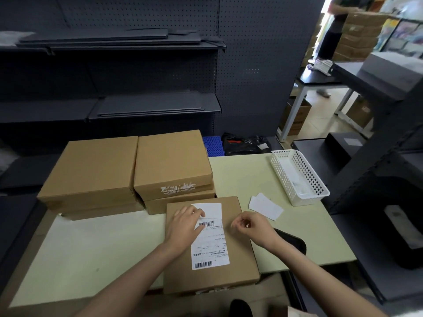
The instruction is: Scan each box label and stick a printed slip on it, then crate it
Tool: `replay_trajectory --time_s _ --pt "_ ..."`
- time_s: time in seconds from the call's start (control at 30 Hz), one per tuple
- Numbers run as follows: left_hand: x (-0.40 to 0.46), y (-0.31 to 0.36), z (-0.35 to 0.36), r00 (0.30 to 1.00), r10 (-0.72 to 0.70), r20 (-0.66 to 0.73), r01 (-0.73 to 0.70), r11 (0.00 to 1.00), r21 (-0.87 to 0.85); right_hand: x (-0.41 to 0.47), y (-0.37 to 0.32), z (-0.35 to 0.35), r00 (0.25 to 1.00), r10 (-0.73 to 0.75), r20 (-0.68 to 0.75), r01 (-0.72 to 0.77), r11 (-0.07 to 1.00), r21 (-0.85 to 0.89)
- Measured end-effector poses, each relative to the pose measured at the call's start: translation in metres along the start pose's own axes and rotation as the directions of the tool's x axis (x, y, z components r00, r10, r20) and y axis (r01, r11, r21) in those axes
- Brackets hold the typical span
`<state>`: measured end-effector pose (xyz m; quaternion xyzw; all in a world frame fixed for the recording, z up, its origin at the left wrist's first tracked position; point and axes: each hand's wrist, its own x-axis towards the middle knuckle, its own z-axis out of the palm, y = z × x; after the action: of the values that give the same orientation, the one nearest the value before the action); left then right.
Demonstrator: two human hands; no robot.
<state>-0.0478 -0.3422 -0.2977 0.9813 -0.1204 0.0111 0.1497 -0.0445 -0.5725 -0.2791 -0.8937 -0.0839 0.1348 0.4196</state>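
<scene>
While your left hand (183, 221) presses flat, fingers straight, on the upper part of the printed slip (209, 236), the box (231, 248) sits right at the near edge of the desk (109, 236), square in front of you. That slip runs lengthwise away from you, barcode at each end, and its far end looks not yet smoothed down. Your right hand (249, 225) hovers just to the right of the slip, fingers curled as if pinching something small, though whether it holds anything is too fine to tell. The left hand is the one already on the paper, so smoothing along that long axis looks like its job. Two stacks of boxes (128, 170) wait behind, and a white basket (299, 177) stands off to your right.
</scene>
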Motion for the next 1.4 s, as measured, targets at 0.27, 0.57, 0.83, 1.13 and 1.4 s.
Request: replay_trajectory --time_s 0.27,0.57,0.83,1.13,1.4 --pt "0.036 -0.013 0.020 0.980 0.011 0.198 -0.021 0.998 0.051 0.001 0.014 -0.009 0.998 0.046 0.037 -0.045 0.998 -0.036" --pt "0.046 -0.016 0.030 0.957 0.209 0.201 -0.266 0.909 0.320 0.004 0.018 -0.012 0.998 0.064 0.030 -0.062 0.997 -0.048" --pt "0.041 -0.014 0.011 0.948 0.290 0.135 -0.317 0.907 0.279 0.007 0.014 -0.014 0.999 0.035 0.015 -0.035 0.999 -0.005" --pt "0.033 0.001 -0.034 0.947 0.291 0.132 -0.303 0.950 0.076 0.020 -0.008 -0.021 0.995 -0.074 -0.060 0.075 0.997 0.015" --pt "0.027 -0.005 -0.053 0.945 0.285 0.159 -0.294 0.955 0.036 0.025 -0.030 -0.018 0.991 -0.126 -0.034 0.128 0.989 0.068"
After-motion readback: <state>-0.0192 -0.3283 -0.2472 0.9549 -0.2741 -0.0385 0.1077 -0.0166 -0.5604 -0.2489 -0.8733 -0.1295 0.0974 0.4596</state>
